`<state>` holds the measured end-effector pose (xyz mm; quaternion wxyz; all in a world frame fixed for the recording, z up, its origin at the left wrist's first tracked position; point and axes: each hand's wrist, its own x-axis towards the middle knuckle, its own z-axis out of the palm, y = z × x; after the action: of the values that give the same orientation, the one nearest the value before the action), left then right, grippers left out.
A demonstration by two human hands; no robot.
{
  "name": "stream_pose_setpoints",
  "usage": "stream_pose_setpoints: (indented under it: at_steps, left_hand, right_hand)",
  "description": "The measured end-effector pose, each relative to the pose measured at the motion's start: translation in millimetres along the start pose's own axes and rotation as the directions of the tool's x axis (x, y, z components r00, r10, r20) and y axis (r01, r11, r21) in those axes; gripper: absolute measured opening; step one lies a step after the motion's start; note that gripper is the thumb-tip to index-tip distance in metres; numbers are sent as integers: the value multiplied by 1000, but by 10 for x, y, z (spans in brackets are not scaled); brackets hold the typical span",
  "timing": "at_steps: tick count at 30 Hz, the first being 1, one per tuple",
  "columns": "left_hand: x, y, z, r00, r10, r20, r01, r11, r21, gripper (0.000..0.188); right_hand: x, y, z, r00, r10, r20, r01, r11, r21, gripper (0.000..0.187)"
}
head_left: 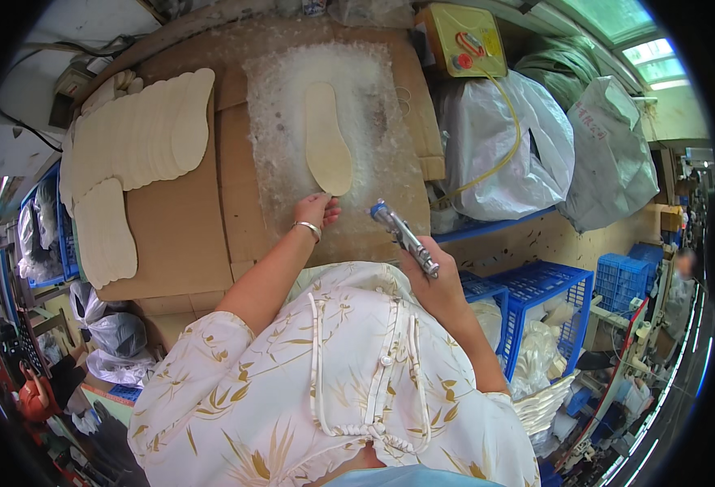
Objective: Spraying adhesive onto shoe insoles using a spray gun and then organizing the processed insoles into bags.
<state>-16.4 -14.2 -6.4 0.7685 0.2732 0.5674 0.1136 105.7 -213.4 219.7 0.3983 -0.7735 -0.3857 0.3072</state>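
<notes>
A cream insole (327,142) lies flat on a whitened, glue-crusted patch (272,105) of the cardboard-covered table. My left hand (318,211) pinches the insole at its near, rounded end, thumb and fingers closed on the edge. To the right, my right hand (437,272) is wrapped around a silver spray gun (406,237) with a blue tip. The gun is held above the table's near edge, apart from the insole, its tip toward the upper left. Part of its grip is hidden in my palm.
Overlapping rows of cream insoles (142,126) lie at the left on brown cardboard (175,235). A yellow canister (464,40) with a yellow hose (510,146) stands at the far right, beside large white sacks (507,142). Blue crates (548,304) stand low on my right.
</notes>
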Motion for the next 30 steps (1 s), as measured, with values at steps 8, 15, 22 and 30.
stream_pose_setpoints:
  at_steps: [8, 15, 22, 30]
  left_hand:
    - [-28, 0, 14, 1000, -1, -16, 1, 1000, 7, 18]
    - [-110, -5, -17, 999, -9, 35, 10, 1000, -23, 29]
    - [-135, -9, -42, 995, -23, 95, 25, 999, -24, 31]
    - [-124, -34, -81, 994, -19, 111, 22, 999, -29, 34]
  right_hand:
    - [66, 54, -11, 996, 31, -81, -33, 999, -25, 21]
    - [6, 97, -18, 1000, 11, -27, -11, 1000, -9, 21]
    - [-105, 83, -27, 999, -21, 26, 20, 999, 27, 19]
    - [-158, 100, -34, 997, 75, 4, -75, 996, 50, 20]
